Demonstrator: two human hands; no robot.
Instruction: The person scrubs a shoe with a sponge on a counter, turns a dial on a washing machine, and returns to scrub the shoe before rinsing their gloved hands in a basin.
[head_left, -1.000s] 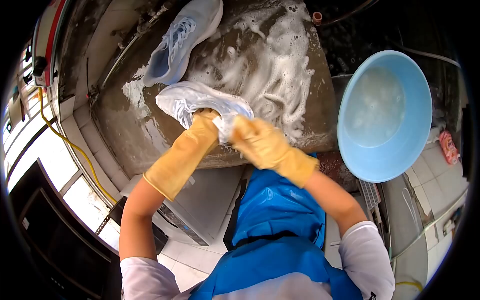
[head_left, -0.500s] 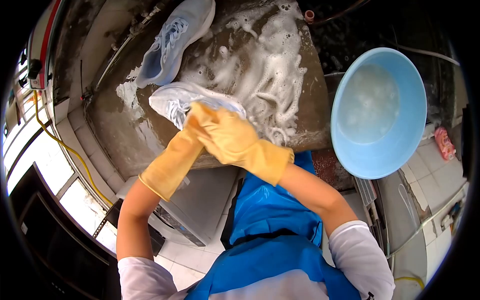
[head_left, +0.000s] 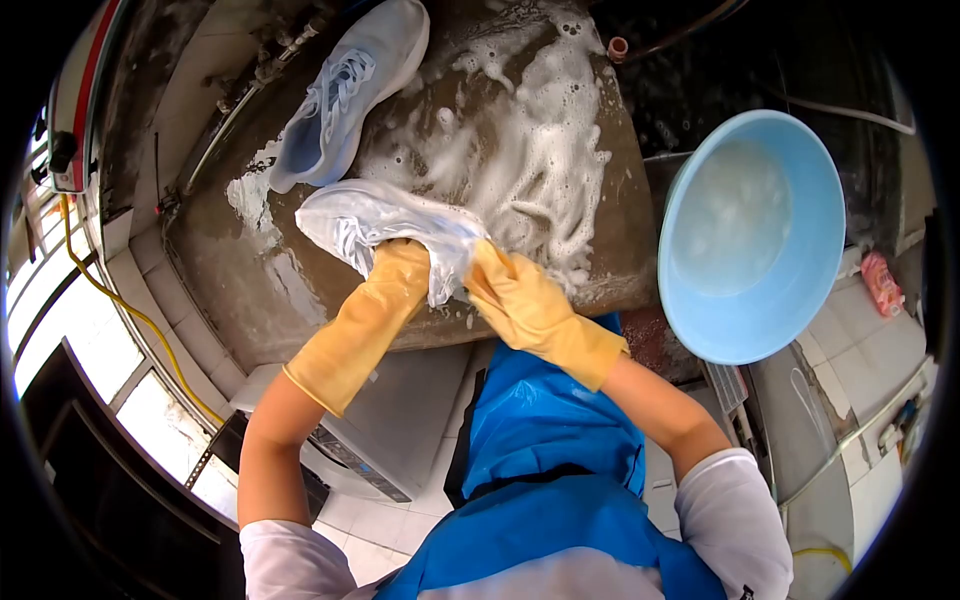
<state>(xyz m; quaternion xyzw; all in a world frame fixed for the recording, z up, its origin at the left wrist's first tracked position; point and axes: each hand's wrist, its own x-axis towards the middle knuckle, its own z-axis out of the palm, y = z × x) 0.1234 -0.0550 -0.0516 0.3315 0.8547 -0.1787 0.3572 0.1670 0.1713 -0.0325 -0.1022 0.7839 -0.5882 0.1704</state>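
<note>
A white laced shoe (head_left: 420, 212), wet with suds, lies on its side on the brown slab (head_left: 240, 290). My left hand (head_left: 398, 280), in a yellow rubber glove, reaches into the shoe's opening, its fingers hidden inside. At the heel end, my right hand (head_left: 515, 300), gloved too, has its fingers closed against a whitish, foamy part; whether it grips the shoe or something small is hidden. A second, pale blue-white shoe (head_left: 345, 95) with laces rests just behind, toe pointing away.
White foam (head_left: 550, 150) spreads over the slab's right half. To the right stands a light blue basin (head_left: 690, 300) with cloudy water. A pink bottle (head_left: 882, 284) lies farther right. Below the slab's front edge is a grey appliance (head_left: 410, 400).
My right hand has moved from over my left hand and the shoe's opening back to the heel end at the right. My left hand stays in the shoe.
</note>
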